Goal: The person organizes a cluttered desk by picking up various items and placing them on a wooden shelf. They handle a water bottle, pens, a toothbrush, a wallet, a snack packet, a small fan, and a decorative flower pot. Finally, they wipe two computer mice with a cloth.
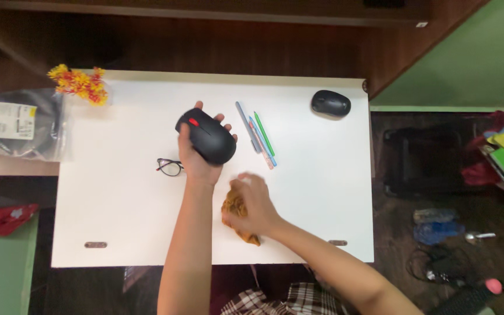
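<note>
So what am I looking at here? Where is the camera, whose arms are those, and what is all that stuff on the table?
There is no machine here. The one picture comes from a camera worn on a person's head, looking straight down, so the two bare arms are that person's own. The left hand holds up a black computer mouse with a small red mark. The right hand presses an orange cloth onto the white table. Also on the table: a pair of glasses by the left wrist, a few pens, a second dark mouse near the far right corner, and a bunch of red and yellow flowers at the far left corner.
</note>
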